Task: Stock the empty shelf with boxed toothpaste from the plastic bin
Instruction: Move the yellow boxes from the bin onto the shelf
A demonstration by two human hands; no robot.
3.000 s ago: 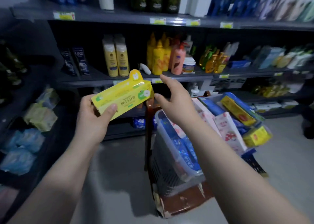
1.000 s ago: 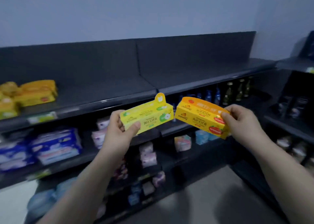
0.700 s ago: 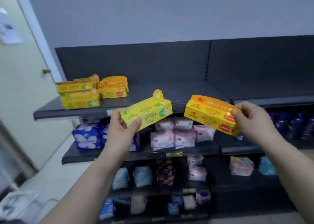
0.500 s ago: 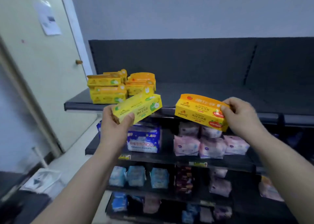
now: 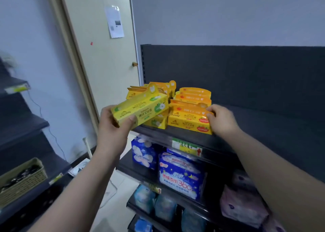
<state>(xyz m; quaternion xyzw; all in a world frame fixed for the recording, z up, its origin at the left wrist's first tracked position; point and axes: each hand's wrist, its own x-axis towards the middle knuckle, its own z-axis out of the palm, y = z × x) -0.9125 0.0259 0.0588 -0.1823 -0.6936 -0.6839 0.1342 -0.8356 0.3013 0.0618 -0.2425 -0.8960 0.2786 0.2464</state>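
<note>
My left hand (image 5: pixel 114 126) grips a yellow toothpaste box with a green apple print (image 5: pixel 140 108), held tilted in the air in front of the stacked boxes. My right hand (image 5: pixel 222 120) holds the right end of an orange toothpaste box (image 5: pixel 189 121) that sits at the front of the dark top shelf (image 5: pixel 263 126). Behind it are stacks of yellow boxes (image 5: pixel 151 91) and orange boxes (image 5: pixel 192 95) at the shelf's left end. The plastic bin is out of view.
To the right of the stacks the top shelf is bare. Below it, shelves carry blue packs (image 5: pixel 181 175) and pink packs (image 5: pixel 244 207). A cream door (image 5: pixel 105 64) stands on the left. A woven basket (image 5: pixel 21 179) sits on a side shelf at lower left.
The view swung left and closer to the shelf's left end. My right hand brought the orange box down onto the shelf beside the stacks. My left hand moved its yellow box up to the stack.
</note>
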